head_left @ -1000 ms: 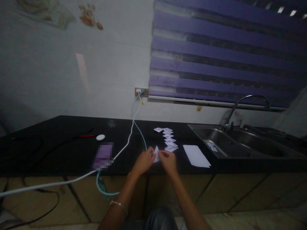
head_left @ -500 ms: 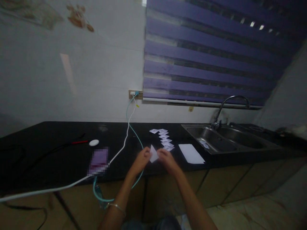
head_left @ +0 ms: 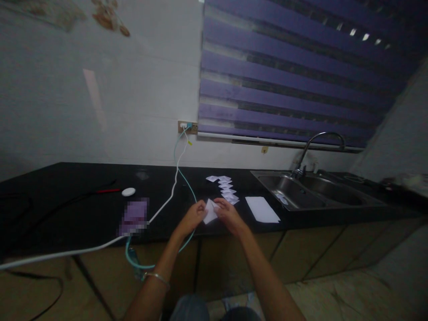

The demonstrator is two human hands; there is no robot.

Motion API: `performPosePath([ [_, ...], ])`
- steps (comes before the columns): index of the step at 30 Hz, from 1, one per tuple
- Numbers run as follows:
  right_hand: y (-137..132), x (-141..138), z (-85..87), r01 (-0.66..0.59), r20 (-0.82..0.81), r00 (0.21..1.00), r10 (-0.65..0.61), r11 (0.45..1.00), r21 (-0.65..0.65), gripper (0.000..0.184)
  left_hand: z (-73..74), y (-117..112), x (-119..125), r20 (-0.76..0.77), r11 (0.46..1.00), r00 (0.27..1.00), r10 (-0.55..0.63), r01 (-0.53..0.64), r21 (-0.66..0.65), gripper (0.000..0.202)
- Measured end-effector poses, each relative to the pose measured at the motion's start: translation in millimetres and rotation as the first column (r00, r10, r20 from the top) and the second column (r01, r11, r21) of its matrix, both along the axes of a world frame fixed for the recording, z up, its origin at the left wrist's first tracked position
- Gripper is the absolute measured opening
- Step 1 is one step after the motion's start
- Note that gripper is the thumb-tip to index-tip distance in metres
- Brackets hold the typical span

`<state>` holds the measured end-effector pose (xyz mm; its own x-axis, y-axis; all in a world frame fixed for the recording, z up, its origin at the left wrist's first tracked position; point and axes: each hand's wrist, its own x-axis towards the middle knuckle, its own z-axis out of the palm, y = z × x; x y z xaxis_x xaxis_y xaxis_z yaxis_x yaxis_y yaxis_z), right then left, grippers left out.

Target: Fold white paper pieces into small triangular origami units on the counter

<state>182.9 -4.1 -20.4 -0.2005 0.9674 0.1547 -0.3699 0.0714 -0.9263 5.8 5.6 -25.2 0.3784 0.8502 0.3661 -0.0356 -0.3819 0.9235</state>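
Observation:
Between my two hands is a small folded piece of white paper (head_left: 210, 213), held up just over the counter's front part. My left hand (head_left: 193, 217) pinches its left edge. The fingers of my right hand (head_left: 230, 215) are closed on its right side, near the upper corner. Just beyond my right hand, several folded white paper pieces (head_left: 226, 186) lie in an overlapping column on the black counter (head_left: 160, 183). To the right rests a stack of white paper sheets (head_left: 262, 209).
A double steel sink (head_left: 301, 206) with a curved faucet (head_left: 309, 145) is at the right, white pieces lying by its left basin. White cable (head_left: 174, 189) and teal cable (head_left: 190, 187) run from a wall socket (head_left: 187, 127). A white disc (head_left: 128, 191) and blurred purple item (head_left: 135, 214) lie left.
My right hand has shifted up along the paper's right side, and the paper now looks wider, with a fold line showing. The camera view has tilted slightly.

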Motion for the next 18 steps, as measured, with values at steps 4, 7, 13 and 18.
performPosePath([
  [4, 5, 1, -5.0, 0.079, 0.012, 0.997, -0.079, 0.997, 0.003, 0.031, 3.0, -5, -2, 0.019, 1.000, 1.000, 0.001, -0.001, -0.003, 0.024],
  [7, 7, -1, -9.1, 0.125, 0.037, 0.991, -0.127, 0.991, 0.052, 0.036, 9.3, -9, -2, 0.010, 0.998, 1.000, -0.008, 0.009, -0.060, 0.029],
  [13, 6, -4, -11.8, 0.104, 0.106, 0.987, -0.118, 0.986, 0.133, 0.038, 12.3, -10, -1, -0.163, 0.996, 0.987, -0.015, 0.000, -0.090, 0.046],
  [18, 5, -8, -10.9, 0.203, 0.080, 0.974, -0.213, 0.973, 0.114, 0.042, 8.7, -4, 3, -0.178, 0.993, 0.978, 0.113, -0.115, -0.002, 0.049],
])
